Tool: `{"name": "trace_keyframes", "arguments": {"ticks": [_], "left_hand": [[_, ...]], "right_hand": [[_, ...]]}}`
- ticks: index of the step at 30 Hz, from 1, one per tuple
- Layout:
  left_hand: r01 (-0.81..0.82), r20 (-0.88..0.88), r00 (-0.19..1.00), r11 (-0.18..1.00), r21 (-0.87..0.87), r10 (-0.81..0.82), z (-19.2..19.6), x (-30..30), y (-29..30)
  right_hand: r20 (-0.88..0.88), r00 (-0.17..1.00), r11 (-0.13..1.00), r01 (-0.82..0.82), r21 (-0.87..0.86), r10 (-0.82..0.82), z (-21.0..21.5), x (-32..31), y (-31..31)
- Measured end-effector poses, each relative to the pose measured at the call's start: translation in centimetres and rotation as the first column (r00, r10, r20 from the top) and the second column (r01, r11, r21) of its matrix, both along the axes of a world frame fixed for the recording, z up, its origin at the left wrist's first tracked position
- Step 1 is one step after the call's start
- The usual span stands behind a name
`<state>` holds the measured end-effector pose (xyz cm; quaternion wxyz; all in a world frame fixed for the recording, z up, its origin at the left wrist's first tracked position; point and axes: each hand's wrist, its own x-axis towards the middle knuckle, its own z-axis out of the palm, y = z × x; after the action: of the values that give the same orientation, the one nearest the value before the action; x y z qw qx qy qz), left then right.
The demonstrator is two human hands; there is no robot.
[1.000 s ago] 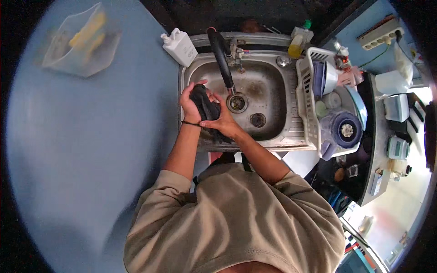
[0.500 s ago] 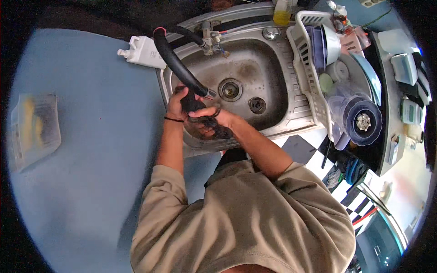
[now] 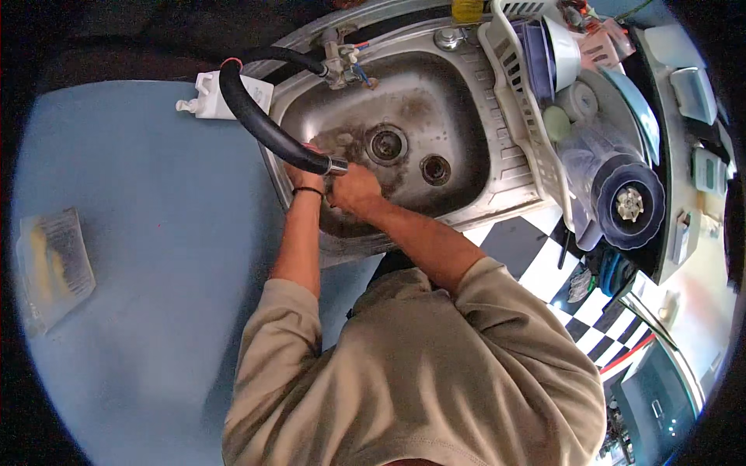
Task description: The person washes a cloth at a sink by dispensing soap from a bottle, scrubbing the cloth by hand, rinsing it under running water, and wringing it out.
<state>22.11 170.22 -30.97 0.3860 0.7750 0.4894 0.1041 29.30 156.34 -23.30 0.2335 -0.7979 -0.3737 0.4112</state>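
Note:
Both my hands are low in the steel sink point(image 3: 435, 85), close together at its near left side. My right hand point(image 3: 356, 189) is closed like a fist; what it grips is hidden from above. My left hand point(image 3: 305, 177), with a dark band at the wrist, is mostly covered by the black hose point(image 3: 260, 124), so its fingers do not show. The hose arches over from the tap point(image 3: 339, 66), its metal end pointing between my hands. The dark cloth held earlier cannot be made out now.
A white plastic bottle point(image 3: 229, 95) lies on the blue counter point(image 3: 163, 256) left of the sink. Farther left is a clear container point(image 3: 54, 268) with something yellowish. A white dish rack point(image 3: 536, 132) with bowls and plates stands at the right, beside a blender jug point(image 3: 628, 204).
The black cloth has dropped out of sight. My right hand has closed into a fist, and my left has slipped under the hose. The whole view has shifted slightly.

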Motion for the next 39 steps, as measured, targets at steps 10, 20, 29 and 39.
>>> {"name": "trace_keyframes", "arguments": {"ticks": [10,20,29,39], "left_hand": [[-0.110,0.344,0.895,0.886,-0.450,0.285,1.1,0.5,-0.1],[0.683,0.723,0.575,0.262,-0.682,0.383,11.7,-1.5,-2.9],[0.216,0.468,0.616,0.436,-0.874,0.633,15.6,-1.7,-3.1],[-0.602,-0.095,0.619,0.393,-0.695,0.780,-0.1,-0.2,-2.1]], "right_hand": [[0.427,0.832,0.935,0.296,0.197,-0.354,1.2,-0.9,-1.4],[-0.986,0.100,0.989,0.071,-0.127,-0.134,3.5,-0.4,-2.9],[-0.108,0.993,0.990,-0.023,0.139,0.038,6.7,-1.2,-1.0],[0.345,0.920,0.979,-0.201,0.012,0.185,-5.0,-1.8,0.0]]}}
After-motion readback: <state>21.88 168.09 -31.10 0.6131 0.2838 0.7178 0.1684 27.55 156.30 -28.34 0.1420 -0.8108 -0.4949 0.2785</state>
